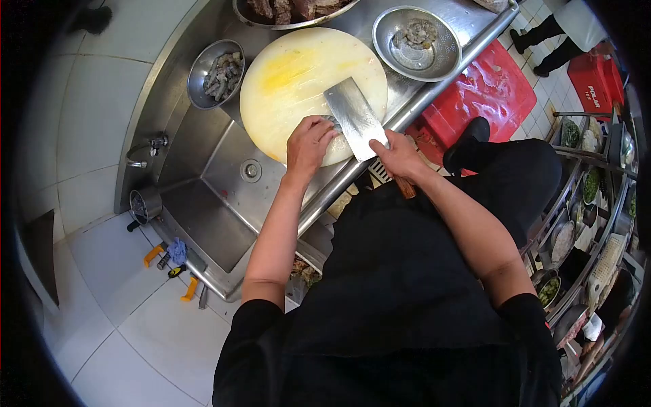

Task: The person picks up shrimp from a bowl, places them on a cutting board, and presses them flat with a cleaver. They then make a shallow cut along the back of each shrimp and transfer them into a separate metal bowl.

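Note:
A round white cutting board [305,74] with yellow stains lies across the steel sink counter. My right hand [400,157] is closed round the cleaver [356,119], its wide blade over the board's near right edge. Beside the blade, my left hand [310,144] rests on the board with its fingers curled at a small greyish piece, partly hidden between fingertips and blade. Left of the board stands a metal bowl of raw shrimp [222,76]. A perforated steel bowl [417,44] with a few shrimp pieces sits at the right.
A basin of dark meat [298,24] is behind the board. The sink [217,197] and faucet [146,152] lie left. Right are a red lid [488,95], a red cooler [595,85], another person's legs [553,44] and food shelves [583,203].

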Available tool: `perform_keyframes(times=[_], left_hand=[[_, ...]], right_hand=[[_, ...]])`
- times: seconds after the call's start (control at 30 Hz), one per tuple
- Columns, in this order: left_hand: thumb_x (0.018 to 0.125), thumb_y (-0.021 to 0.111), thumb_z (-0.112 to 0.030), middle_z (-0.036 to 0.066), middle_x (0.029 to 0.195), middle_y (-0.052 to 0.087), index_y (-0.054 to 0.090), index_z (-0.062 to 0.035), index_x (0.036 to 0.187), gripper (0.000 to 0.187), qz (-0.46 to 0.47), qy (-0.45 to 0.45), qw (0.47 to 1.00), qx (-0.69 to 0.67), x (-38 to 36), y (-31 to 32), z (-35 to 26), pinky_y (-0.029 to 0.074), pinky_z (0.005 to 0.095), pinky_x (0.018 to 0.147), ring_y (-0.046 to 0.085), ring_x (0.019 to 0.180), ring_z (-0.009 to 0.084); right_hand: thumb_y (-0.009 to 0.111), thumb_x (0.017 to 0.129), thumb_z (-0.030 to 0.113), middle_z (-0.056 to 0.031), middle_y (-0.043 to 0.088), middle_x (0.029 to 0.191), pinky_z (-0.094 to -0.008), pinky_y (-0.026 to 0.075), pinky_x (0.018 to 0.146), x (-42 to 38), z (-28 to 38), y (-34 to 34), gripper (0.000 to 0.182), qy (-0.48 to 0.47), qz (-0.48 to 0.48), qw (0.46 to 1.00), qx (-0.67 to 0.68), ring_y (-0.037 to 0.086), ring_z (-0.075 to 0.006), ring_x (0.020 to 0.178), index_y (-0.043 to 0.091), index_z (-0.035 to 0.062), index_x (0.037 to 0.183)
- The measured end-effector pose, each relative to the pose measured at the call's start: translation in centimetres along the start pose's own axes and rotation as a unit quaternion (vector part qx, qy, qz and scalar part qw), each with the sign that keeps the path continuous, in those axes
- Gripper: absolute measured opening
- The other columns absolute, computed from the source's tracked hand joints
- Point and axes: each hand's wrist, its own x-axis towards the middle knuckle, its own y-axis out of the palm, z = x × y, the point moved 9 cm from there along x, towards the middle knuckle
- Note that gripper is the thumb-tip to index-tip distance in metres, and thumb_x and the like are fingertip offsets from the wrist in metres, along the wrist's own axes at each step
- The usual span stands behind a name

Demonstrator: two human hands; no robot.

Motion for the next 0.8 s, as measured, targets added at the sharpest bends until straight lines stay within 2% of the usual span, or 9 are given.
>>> perform_keyframes(times=[0.1, 0.2, 0.3, 0.37, 0.4, 0.47, 0.5, 0.57, 0.8], left_hand=[[0.083, 0.078, -0.019, 0.005, 0.107, 0.069, 0.077, -0.0087, 0.102, 0.021, -0.015, -0.001, 1.0, -0.014, -1.0, 0.8, -0.5, 0.055, 0.0336, 0.083, 0.069, 0.093, 0.024], [0.083, 0.079, -0.019, 0.007, 0.108, 0.07, 0.077, -0.0077, 0.1, 0.021, -0.022, -0.011, 1.0, -0.018, -1.2, 0.3, 0.2, 0.055, 0.0331, 0.084, 0.069, 0.094, 0.0245], [0.082, 0.079, -0.022, 0.008, 0.111, 0.071, 0.076, -0.0064, 0.102, 0.025, -0.044, -0.006, 0.999, -0.003, -1.4, 0.2, 0.0, 0.055, 0.034, 0.088, 0.069, 0.1, 0.0253], [0.082, 0.081, -0.024, 0.008, 0.112, 0.072, 0.076, -0.0068, 0.104, 0.029, -0.051, -0.025, 0.998, 0.021, -1.3, -0.1, 0.2, 0.054, 0.0338, 0.091, 0.069, 0.104, 0.0238], [0.082, 0.081, -0.024, 0.008, 0.112, 0.072, 0.076, -0.0068, 0.104, 0.029, -0.052, -0.025, 0.998, 0.022, -1.3, -0.2, 0.0, 0.054, 0.0338, 0.091, 0.069, 0.104, 0.0238], [0.081, 0.083, -0.026, 0.009, 0.113, 0.072, 0.075, -0.0072, 0.107, 0.033, -0.061, -0.047, 0.996, 0.035, -1.4, -0.7, 0.1, 0.053, 0.0344, 0.094, 0.069, 0.106, 0.025], [0.081, 0.083, -0.026, 0.009, 0.113, 0.072, 0.075, -0.0072, 0.107, 0.033, -0.061, -0.048, 0.996, 0.034, -1.4, -0.7, 0.2, 0.053, 0.0344, 0.094, 0.069, 0.106, 0.025], [0.08, 0.083, -0.028, 0.01, 0.115, 0.072, 0.075, -0.0066, 0.109, 0.037, -0.058, -0.037, 0.996, 0.048, -1.5, -0.6, 0.2, 0.053, 0.035, 0.095, 0.068, 0.108, 0.0255], [0.08, 0.081, -0.032, 0.012, 0.116, 0.071, 0.074, -0.0045, 0.11, 0.041, -0.042, 0.002, 0.997, 0.065, -1.4, -0.8, 0.1, 0.054, 0.0369, 0.092, 0.067, 0.107, 0.0287]], right_hand=[[0.058, 0.098, 0.03, -0.0115, 0.065, 0.07, -0.0366, 0.052, 0.053, -1.3, -1.1, -0.4, 0.037, 0.019, -0.002, 1.0, -0.011, 0.062, -0.0197, 0.049, 0.06, -0.0016, 0.117], [0.057, 0.099, 0.029, -0.012, 0.065, 0.071, -0.0364, 0.051, 0.054, -1.3, -0.3, -0.2, 0.037, -0.042, -0.011, 0.999, -0.023, 0.062, -0.0191, 0.05, 0.06, -0.0029, 0.117], [0.058, 0.098, 0.03, -0.0129, 0.065, 0.073, -0.0357, 0.051, 0.053, -3.0, 0.7, -0.6, 0.036, -0.005, 0.01, 0.999, -0.037, 0.062, -0.0182, 0.049, 0.06, -0.0028, 0.113], [0.059, 0.097, 0.032, -0.0184, 0.068, 0.081, -0.0401, 0.053, 0.063, -3.2, 0.3, -0.9, 0.036, 0.024, 0.032, 0.997, -0.072, 0.068, -0.0271, 0.062, 0.061, -0.0026, 0.109], [0.059, 0.097, 0.032, -0.0184, 0.068, 0.081, -0.0401, 0.053, 0.063, -3.1, -0.4, -1.1, 0.036, 0.023, 0.032, 0.997, -0.073, 0.068, -0.0271, 0.062, 0.061, -0.0026, 0.109], [0.059, 0.096, 0.034, -0.0244, 0.069, 0.09, -0.0448, 0.052, 0.077, -2.7, -0.8, -1.7, 0.038, -0.058, -0.014, 0.986, -0.155, 0.069, -0.0371, 0.083, 0.061, -0.0023, 0.106], [0.059, 0.096, 0.034, -0.0244, 0.069, 0.09, -0.0448, 0.052, 0.077, -3.1, -0.3, -1.8, 0.038, -0.058, -0.014, 0.986, -0.155, 0.069, -0.0371, 0.083, 0.061, -0.0023, 0.106], [0.059, 0.096, 0.035, -0.0271, 0.068, 0.097, -0.0475, 0.049, 0.087, -3.8, 0.3, -2.1, 0.04, -0.029, 0.004, 0.986, -0.161, 0.065, -0.0431, 0.099, 0.061, -0.0024, 0.108], [0.057, 0.096, 0.035, -0.0268, 0.068, 0.099, -0.0472, 0.05, 0.086, -1.7, 1.1, -1.5, 0.039, -0.089, 0.0, 0.982, -0.166, 0.066, -0.043, 0.099, 0.062, 0.0001, 0.112]])
